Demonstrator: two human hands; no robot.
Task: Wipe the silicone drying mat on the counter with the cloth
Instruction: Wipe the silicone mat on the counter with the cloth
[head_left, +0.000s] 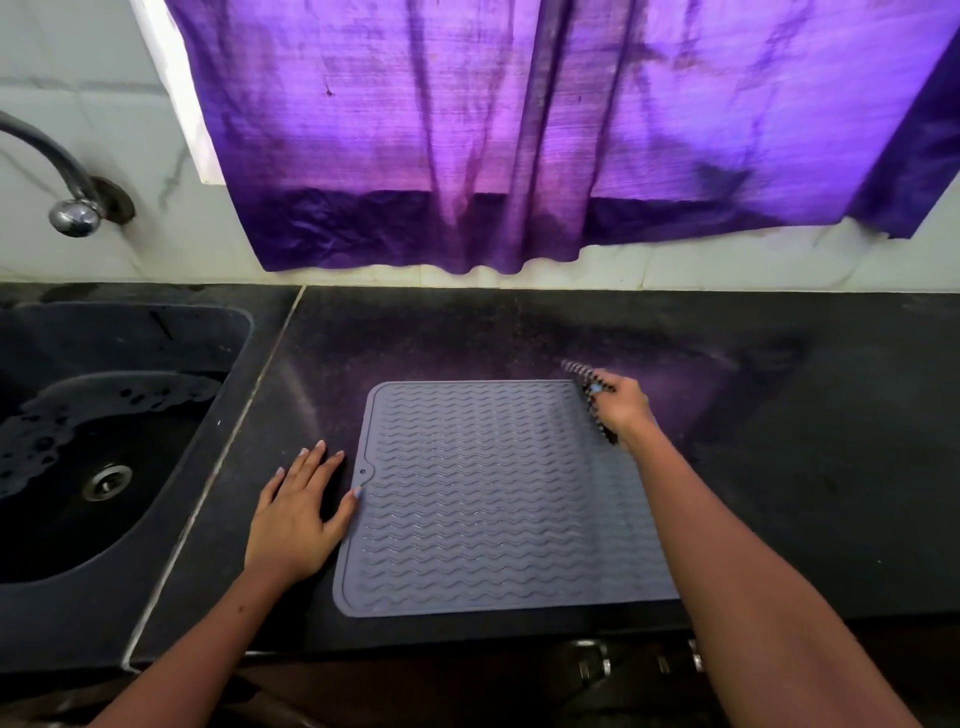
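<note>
1. The grey silicone drying mat is laid flat on the black counter, right of the sink
2. The checked cloth is gripped in the closed right hand at the mat's far right corner
3. The left hand is spread flat on the counter, its thumb touching the mat's left edge

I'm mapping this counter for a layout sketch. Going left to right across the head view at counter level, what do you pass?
sink → left hand → silicone drying mat → right hand, gripping the cloth
</note>
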